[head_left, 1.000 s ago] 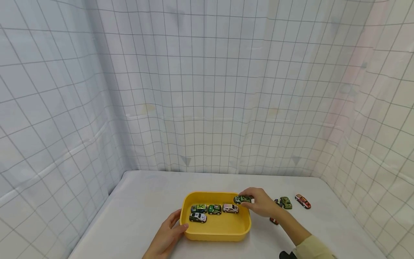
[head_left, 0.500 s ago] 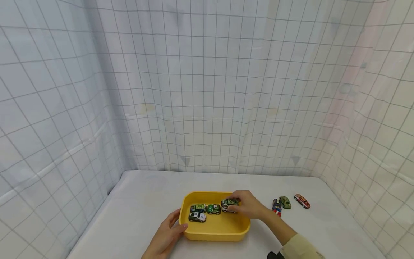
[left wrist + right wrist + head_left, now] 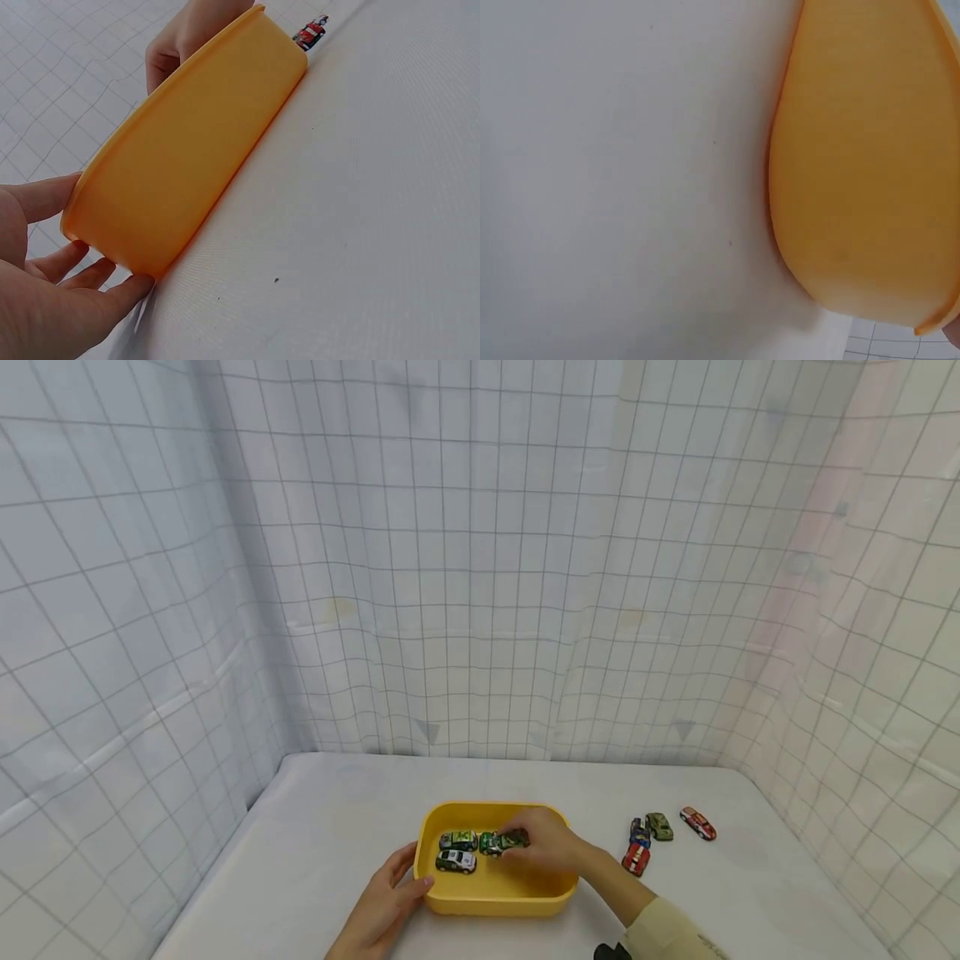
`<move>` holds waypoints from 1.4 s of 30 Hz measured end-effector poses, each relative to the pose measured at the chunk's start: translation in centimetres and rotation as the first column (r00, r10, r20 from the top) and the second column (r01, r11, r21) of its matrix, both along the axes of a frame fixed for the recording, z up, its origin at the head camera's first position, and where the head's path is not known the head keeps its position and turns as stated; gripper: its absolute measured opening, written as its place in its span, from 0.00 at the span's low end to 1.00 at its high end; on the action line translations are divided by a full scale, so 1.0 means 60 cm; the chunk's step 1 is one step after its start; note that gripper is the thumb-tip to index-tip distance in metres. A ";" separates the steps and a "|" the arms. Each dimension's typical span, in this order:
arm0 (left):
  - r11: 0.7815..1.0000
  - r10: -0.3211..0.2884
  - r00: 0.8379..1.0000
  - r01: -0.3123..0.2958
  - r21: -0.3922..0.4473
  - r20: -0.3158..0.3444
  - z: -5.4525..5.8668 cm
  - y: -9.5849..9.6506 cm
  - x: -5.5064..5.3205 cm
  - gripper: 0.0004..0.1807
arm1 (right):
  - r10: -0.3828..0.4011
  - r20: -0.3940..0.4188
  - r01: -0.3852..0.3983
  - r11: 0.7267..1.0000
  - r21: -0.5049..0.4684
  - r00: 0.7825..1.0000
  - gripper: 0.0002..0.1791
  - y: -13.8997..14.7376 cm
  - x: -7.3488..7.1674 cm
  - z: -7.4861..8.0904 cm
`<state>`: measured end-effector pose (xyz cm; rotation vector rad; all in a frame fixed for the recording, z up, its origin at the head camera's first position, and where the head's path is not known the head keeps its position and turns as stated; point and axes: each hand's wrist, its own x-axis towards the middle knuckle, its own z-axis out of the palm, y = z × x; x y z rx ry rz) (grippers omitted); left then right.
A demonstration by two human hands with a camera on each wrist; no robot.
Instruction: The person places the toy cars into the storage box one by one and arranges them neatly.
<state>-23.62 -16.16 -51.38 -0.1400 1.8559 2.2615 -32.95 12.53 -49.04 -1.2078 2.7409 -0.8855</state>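
Observation:
A yellow plastic tray (image 3: 498, 906) stands on the white table. My left hand (image 3: 384, 897) grips its left end, thumb over the rim and the other fingers (image 3: 133, 289) against the outer wall. Inside the tray, my right hand (image 3: 546, 839) pinches a dark green toy car (image 3: 517, 838) by its sides. That car is close beside a green toy car (image 3: 489, 844); whether they touch, I cannot tell. Further left lie a yellow-green toy car (image 3: 458, 840) and a white-and-dark toy car (image 3: 456, 861). The pale toy car seen earlier is hidden behind my right hand.
Right of the tray lie a red toy car (image 3: 636, 860), a blue toy car (image 3: 640, 832) touching it, an olive-green toy car (image 3: 660, 827) and a red-orange toy car (image 3: 698, 823). A white gridded curtain (image 3: 480, 568) surrounds the table (image 3: 330, 810).
My right hand has carried the dark green car from the tray's right rim leftward and down into the tray, passing over the pale car. The left hand keeps its grip.

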 end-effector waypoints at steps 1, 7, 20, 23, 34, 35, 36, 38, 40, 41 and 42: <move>1.000 0.000 1.000 0.000 0.000 0.000 0.000 0.000 0.000 0.46 | 0.001 -0.002 -0.001 1.000 0.020 1.000 0.15 -0.004 0.000 -0.002; 1.000 0.001 1.000 -0.001 -0.006 -0.001 0.000 0.000 0.000 0.46 | -0.012 -0.012 0.014 0.996 0.094 1.000 0.14 -0.022 0.004 -0.011; 1.000 0.006 1.000 -0.006 -0.003 0.007 -0.001 0.002 -0.003 0.46 | 0.004 -0.055 0.001 0.996 0.092 0.999 0.15 -0.033 0.005 -0.024; 1.000 0.012 1.000 -0.012 -0.007 0.004 -0.002 0.003 -0.004 0.46 | 0.005 -0.074 0.003 0.994 0.105 0.997 0.17 -0.034 0.007 -0.024; 1.000 0.026 1.000 -0.026 -0.011 0.001 0.004 0.003 -0.002 0.45 | -0.003 -0.101 0.016 0.992 0.125 0.995 0.18 -0.036 0.004 -0.023; 1.000 0.024 1.000 -0.024 -0.010 0.001 0.003 0.003 -0.002 0.45 | -0.005 -0.095 0.016 0.993 0.114 0.995 0.18 -0.036 0.004 -0.023; 1.000 0.021 1.000 -0.021 -0.008 0.001 0.003 0.003 -0.002 0.45 | -0.007 -0.087 0.016 0.995 0.099 0.996 0.17 -0.036 0.005 -0.023; 1.000 0.016 1.000 -0.016 -0.009 0.000 0.001 0.003 -0.003 0.46 | -0.011 -0.062 0.014 0.998 0.060 0.998 0.16 -0.035 0.006 -0.021; 1.000 0.011 1.000 -0.011 -0.010 0.000 0.000 0.002 -0.003 0.46 | -0.015 -0.027 0.016 1.000 0.015 1.000 0.15 -0.033 0.008 -0.017; 1.000 0.010 1.000 -0.010 -0.010 0.001 0.000 0.002 -0.003 0.46 | -0.018 -0.010 0.018 1.000 -0.001 1.000 0.15 -0.033 0.009 -0.015; 1.000 0.007 1.000 -0.007 -0.009 0.001 -0.001 0.002 -0.003 0.46 | -0.019 0.001 0.019 1.000 -0.013 1.000 0.15 -0.031 0.010 -0.013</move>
